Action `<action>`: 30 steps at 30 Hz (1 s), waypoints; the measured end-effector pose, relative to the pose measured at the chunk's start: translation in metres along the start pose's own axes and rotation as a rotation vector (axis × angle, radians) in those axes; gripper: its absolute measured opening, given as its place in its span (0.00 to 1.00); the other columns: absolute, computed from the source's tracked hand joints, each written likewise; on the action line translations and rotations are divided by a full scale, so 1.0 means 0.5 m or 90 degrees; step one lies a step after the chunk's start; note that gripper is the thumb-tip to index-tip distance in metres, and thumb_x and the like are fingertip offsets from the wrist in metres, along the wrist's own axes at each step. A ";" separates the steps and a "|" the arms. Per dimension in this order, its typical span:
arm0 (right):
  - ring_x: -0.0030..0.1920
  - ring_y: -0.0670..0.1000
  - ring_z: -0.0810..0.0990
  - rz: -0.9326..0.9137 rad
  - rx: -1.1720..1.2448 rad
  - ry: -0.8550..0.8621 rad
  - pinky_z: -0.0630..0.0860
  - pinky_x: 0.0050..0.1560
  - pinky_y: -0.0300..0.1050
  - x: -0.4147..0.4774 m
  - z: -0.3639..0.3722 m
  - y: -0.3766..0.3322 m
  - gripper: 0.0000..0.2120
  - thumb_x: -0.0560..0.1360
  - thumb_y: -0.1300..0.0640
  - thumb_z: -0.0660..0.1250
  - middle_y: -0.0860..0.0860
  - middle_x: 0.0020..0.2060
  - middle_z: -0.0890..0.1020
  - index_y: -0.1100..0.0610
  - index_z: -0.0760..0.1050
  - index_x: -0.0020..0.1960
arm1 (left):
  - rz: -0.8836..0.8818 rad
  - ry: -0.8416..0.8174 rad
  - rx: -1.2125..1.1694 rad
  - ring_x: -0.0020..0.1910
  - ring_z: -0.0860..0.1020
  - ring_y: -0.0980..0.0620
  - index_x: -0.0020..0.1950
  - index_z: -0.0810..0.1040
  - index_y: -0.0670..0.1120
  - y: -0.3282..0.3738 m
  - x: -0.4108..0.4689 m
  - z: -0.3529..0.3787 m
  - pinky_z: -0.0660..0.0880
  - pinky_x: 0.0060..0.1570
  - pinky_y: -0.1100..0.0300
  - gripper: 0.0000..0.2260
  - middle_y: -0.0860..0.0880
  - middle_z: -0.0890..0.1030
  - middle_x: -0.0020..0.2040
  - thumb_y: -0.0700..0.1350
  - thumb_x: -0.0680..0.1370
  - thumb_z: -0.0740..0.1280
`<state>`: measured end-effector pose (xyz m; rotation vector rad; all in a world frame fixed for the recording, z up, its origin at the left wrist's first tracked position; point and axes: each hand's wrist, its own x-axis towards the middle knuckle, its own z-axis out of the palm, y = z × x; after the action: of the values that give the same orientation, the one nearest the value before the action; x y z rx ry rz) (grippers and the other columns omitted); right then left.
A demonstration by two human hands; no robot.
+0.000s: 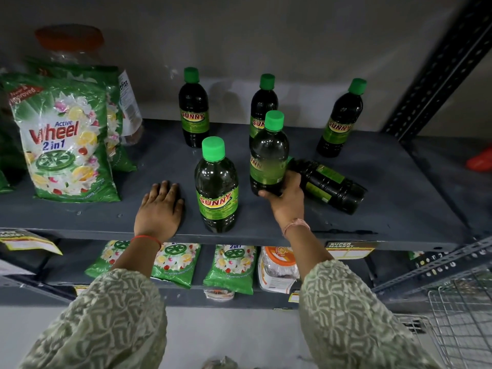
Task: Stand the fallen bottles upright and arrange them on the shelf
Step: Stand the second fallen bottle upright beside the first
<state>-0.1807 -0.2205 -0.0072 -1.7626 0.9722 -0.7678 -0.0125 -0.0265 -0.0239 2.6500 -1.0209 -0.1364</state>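
Dark green-capped "Sunny" bottles stand on a grey metal shelf (399, 209). My right hand (286, 201) grips the base of one upright bottle (267, 158) near the middle. Behind that hand, one fallen bottle (328, 186) lies on its side, cap towards the held bottle. Another bottle (217, 187) stands near the front edge. Three more stand at the back: left (193, 110), centre (262, 105), right (340, 121). My left hand (161, 206) rests flat on the shelf, fingers apart, holding nothing.
Green "Wheel" detergent packs (66, 139) lean at the shelf's left, a jar with an orange lid (70, 46) behind them. More packs (229, 265) lie on the shelf below. A perforated upright (436, 67) stands right; a wire basket (463, 323) is lower right.
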 end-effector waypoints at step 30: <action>0.56 0.56 0.76 -0.060 -0.078 -0.020 0.72 0.56 0.44 -0.149 -0.036 0.025 0.29 0.65 0.56 0.75 0.58 0.55 0.79 0.61 0.69 0.62 | -0.002 -0.036 0.005 0.76 0.53 0.42 0.74 0.55 0.42 0.007 -0.001 -0.005 0.50 0.74 0.49 0.22 0.43 0.55 0.77 0.47 0.81 0.50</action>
<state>-0.2352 -0.1664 -0.0182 -1.9331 0.9370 -0.7513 -0.0148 -0.0280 -0.0203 2.6687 -1.0375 -0.2090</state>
